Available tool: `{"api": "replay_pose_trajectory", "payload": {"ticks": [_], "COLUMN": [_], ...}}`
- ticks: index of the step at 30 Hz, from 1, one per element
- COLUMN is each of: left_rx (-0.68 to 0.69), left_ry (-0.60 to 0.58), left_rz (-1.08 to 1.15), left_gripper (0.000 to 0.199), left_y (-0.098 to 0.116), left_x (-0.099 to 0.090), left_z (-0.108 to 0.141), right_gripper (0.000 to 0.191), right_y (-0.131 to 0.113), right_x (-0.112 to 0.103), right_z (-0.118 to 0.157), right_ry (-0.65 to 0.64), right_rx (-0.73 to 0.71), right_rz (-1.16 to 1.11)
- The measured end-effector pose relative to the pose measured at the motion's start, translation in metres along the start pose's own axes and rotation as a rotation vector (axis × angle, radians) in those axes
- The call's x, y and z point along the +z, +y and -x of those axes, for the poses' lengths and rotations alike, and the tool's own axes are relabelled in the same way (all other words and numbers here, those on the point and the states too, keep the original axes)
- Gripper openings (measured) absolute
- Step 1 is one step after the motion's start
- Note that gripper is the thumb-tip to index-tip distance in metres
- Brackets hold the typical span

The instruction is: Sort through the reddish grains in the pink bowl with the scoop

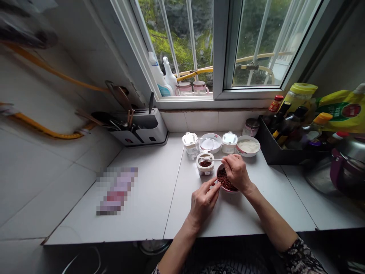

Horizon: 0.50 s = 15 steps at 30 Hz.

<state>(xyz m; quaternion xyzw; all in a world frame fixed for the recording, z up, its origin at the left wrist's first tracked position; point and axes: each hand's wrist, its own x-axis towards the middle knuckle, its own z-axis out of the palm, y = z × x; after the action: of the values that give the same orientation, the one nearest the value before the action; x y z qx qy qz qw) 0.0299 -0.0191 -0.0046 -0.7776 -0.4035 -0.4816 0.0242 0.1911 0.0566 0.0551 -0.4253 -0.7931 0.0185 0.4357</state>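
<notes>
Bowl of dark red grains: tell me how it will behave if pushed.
The bowl looks rigid, so it should keep its shape. On the smooth-looking countertop, it would probably slide. Its loose grains might shift or spill if tilted.

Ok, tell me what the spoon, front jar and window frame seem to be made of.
Spoon: probably plastic, smooth; the thin handle is opaque white.
Front jar: glass or clear plastic, glossy; its lower wall looks see-through under an opaque white rim.
Window frame: coated metal or plastic, smooth; its edges are straight, pale grey.
</notes>
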Motion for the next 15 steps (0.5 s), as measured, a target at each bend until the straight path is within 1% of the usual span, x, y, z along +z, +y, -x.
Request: {"api": "replay_pose_trajectory", "payload": {"ticks": [2, 3, 5, 7, 9, 10, 12, 15], "left_rx": [0.005, 0.005, 0.004, 0.002, -0.003, -0.005, -0.011, -0.010], "left_ry": [-0.002, 0.000, 0.004, 0.005, 0.004, 0.002, -0.004, -0.013], "left_rz": [-0.009, -0.011, -0.008, 0.001, 0.008, 0.010, 0.010, 0.010], "left_gripper": [0.026, 0.026, 0.026, 0.026, 0.026, 0.026, 0.026, 0.026], "left_y": [0.000, 0.000, 0.000, 0.000, 0.000, 0.000, 0.000, 0.000], "left_x": [0.000, 0.000, 0.000, 0.000, -0.001, -0.001, -0.002, -0.002], "left_z": [0.000, 0.000, 0.000, 0.000, 0.000, 0.000, 0.000, 0.000], "right_gripper": [0.025, 0.025, 0.023, 0.024, 0.027, 0.030, 0.034, 0.035], "right_y": [-0.001, 0.000, 0.002, 0.006, 0.014, 0.018, 0.028, 0.037], "right_x": [0.001, 0.000, -0.005, -0.014, -0.026, -0.032, -0.042, -0.049], "right_z": [0.001, 0.001, 0.001, 0.000, 0.001, 0.001, 0.002, 0.002], "right_ry": [-0.009, -0.001, 0.039, 0.076, 0.069, 0.041, -0.067, -0.210], "right_rx": [-0.113, -0.141, -0.148, -0.090, 0.018, 0.073, 0.162, 0.229], "right_rz": [0.090, 0.109, 0.087, 0.006, -0.084, -0.119, -0.160, -0.161]}}
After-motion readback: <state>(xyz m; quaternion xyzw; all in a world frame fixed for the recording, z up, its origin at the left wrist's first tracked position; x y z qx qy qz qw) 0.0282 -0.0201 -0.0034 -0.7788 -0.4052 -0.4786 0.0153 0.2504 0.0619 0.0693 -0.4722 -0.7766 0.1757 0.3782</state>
